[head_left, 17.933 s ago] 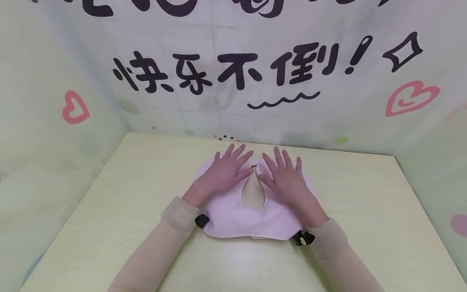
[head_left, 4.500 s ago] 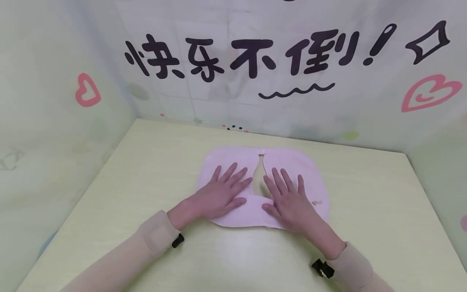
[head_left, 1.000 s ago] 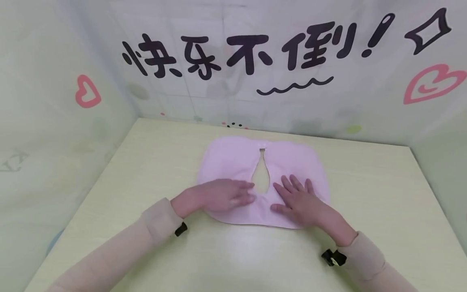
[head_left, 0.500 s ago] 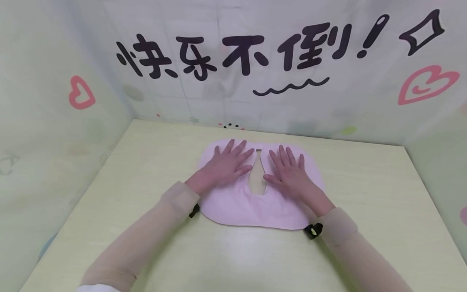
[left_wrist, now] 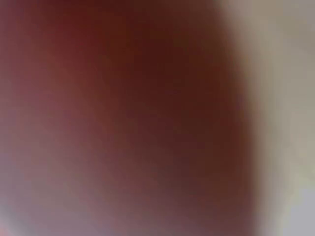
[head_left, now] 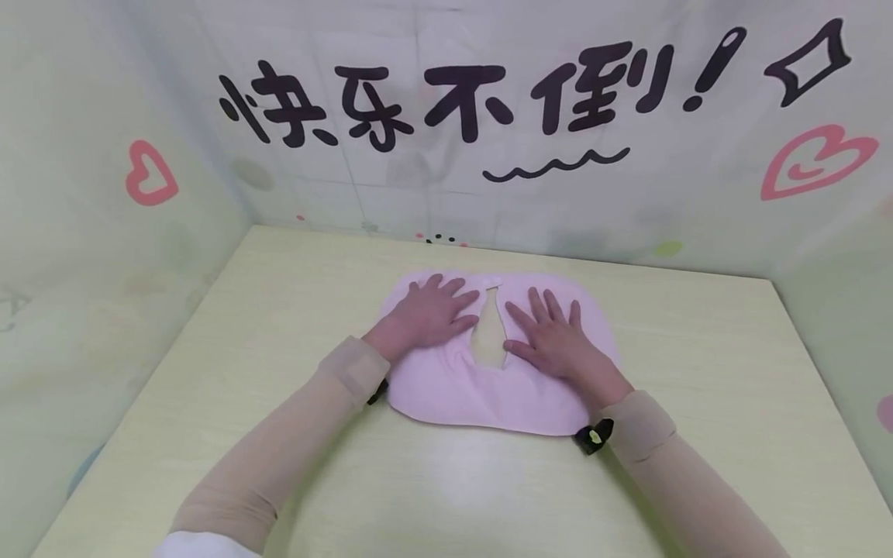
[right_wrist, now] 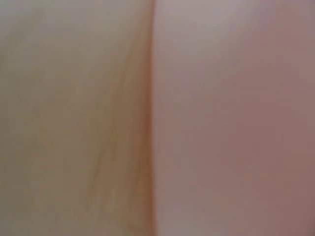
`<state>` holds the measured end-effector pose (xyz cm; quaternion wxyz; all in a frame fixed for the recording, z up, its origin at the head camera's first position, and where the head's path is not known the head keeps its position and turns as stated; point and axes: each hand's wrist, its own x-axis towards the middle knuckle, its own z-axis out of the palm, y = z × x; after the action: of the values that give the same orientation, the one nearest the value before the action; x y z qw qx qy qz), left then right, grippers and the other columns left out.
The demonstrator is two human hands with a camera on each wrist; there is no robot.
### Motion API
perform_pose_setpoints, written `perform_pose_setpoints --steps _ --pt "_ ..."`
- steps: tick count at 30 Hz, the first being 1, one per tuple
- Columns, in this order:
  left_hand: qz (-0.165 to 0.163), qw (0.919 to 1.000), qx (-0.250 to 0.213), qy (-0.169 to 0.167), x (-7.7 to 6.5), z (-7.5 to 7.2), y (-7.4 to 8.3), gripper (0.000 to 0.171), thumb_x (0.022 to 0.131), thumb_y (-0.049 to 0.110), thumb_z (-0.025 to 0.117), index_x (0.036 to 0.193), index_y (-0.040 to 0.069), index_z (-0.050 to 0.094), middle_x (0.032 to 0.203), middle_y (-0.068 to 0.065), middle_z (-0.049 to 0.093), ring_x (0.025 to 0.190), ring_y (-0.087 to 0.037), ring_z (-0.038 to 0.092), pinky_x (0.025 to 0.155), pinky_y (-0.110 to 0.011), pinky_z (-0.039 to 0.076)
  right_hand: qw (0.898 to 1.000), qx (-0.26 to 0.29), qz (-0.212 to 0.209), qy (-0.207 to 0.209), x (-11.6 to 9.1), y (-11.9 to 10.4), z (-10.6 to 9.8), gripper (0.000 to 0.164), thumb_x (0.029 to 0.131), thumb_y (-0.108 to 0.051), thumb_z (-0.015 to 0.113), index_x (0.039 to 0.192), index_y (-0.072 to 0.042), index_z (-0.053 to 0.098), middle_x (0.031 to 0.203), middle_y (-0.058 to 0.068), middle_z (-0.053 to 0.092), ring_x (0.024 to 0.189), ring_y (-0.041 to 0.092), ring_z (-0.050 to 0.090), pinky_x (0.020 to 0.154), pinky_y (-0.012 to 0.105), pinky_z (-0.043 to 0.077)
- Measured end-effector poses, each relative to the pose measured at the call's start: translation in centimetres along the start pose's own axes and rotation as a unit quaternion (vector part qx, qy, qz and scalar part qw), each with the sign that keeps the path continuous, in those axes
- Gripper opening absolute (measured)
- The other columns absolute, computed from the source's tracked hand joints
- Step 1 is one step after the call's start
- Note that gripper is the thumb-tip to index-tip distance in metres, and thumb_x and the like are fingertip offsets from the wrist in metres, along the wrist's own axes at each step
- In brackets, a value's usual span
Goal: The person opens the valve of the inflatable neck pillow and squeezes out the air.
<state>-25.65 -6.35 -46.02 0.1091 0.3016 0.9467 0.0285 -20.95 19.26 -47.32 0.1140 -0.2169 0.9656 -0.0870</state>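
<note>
A pink bib (head_left: pixel 488 403) lies flat on the table in the head view, with a teardrop-shaped opening in its middle and a short tab at the top of that opening. My left hand (head_left: pixel 429 314) rests on its upper left part, fingers spread. On the right half my right hand (head_left: pixel 558 341) lies with fingers spread too, the thumb at the opening's edge. Small creases run from the lower left of the opening. The right wrist view shows the bib's edge (right_wrist: pixel 197 123) close up beside the tabletop; the left wrist view is a dark blur.
The pale wooden table (head_left: pixel 446 496) meets a printed cloth backdrop (head_left: pixel 391 194) at the back, and similar panels stand at both sides. Each wrist carries a small black device, such as the one on the right wrist (head_left: pixel 594 436).
Since one second ago both hands have moved up the bib, toward its far edge, and the left fingers have spread. In the last half second the right hand has slid slightly back.
</note>
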Motion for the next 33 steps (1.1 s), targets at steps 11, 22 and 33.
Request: perform_pose_setpoints --steps 11,22,33 --pt "-0.007 0.9998 0.015 -0.009 0.2 -0.4 0.3 0.062 0.107 0.059 0.035 0.159 0.027 0.042 0.165 -0.008 0.034 0.146 -0.048 0.030 0.106 -0.069 0.035 1.000 0.016 0.009 -0.006 0.0 0.2 0.4 0.078 0.105 -0.056 0.045 0.165 -0.014 0.019 0.169 0.025 0.002 0.153 0.048 -0.002 0.110 0.080 -0.001" --pt "-0.001 0.9987 0.050 -0.008 0.5 -0.2 0.8 0.058 0.107 0.051 0.042 0.160 0.027 0.040 0.164 -0.008 0.034 0.145 -0.045 0.032 0.105 -0.070 0.035 1.000 0.030 -0.002 0.002 -0.6 0.8 0.7 0.081 0.105 -0.059 0.041 0.165 -0.010 0.018 0.169 0.026 0.001 0.153 0.048 -0.004 0.113 0.075 -0.004" --pt "-0.005 0.9993 -0.016 0.034 -2.2 -1.6 0.4 0.062 0.109 0.053 0.037 0.164 0.024 0.031 0.170 -0.009 0.019 0.155 -0.043 0.009 0.111 -0.078 0.010 0.995 0.059 -0.012 0.073 -3.0 0.0 -1.0 0.080 0.105 -0.052 0.049 0.166 -0.011 0.016 0.169 0.025 -0.001 0.154 0.046 -0.003 0.114 0.074 -0.001"
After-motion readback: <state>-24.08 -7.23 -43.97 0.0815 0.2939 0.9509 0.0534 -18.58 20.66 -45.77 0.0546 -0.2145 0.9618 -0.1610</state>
